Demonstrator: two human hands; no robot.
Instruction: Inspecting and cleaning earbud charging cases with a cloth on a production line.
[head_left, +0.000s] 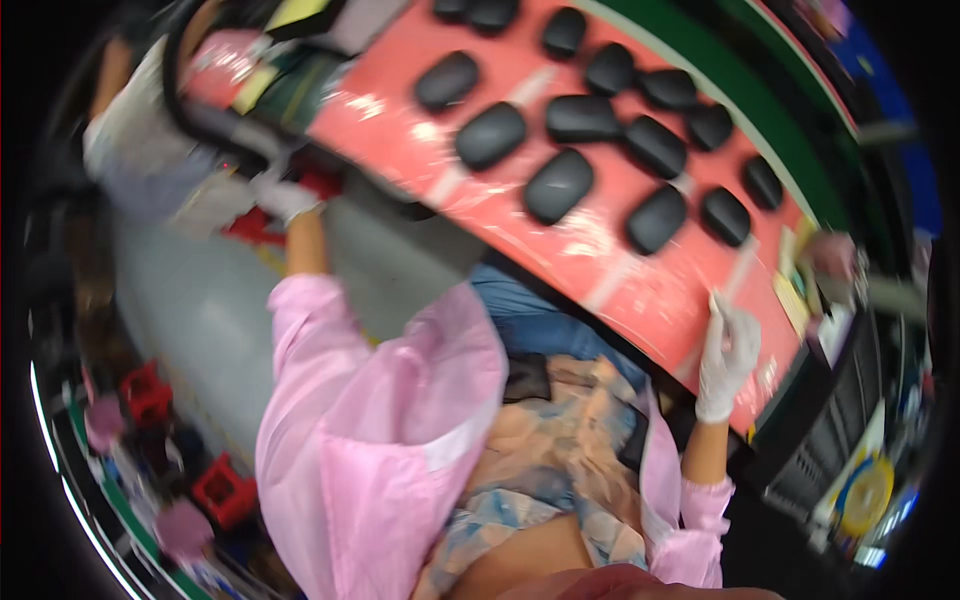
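"What does the head view give us for the hands?"

"The right hand (728,345), in a white glove, is over the near right part of the pink-covered worktop (645,305). Its fingers are partly bent; whether the tips pinch something small, I can't tell."

"And the other?"

"The left hand (287,200), also gloved, is stretched out well away from the worktop, beside a red object (252,230) and near another person (150,150). It's blurred, so I can't say whether it is spread or gripping."

"Where are the pieces being worked on?"

"Black mouse-shaped pieces (656,218) lie scattered over the worktop, mostly toward its far side, some touching, others apart. The closest to the right hand is a black piece (725,216) just beyond its fingertips; I see a gap between them. A green strip (795,115) runs behind the worktop, and yellow papers (790,292) lie at its right end."

"Which step would you call it?"

"Probably between handlings: I see no black piece in either hand. My guess is sorting or checking them."

"So what does the next move call for?"

"If a piece is wanted, a short forward reach by the right hand, closing round one piece without nudging its neighbours."
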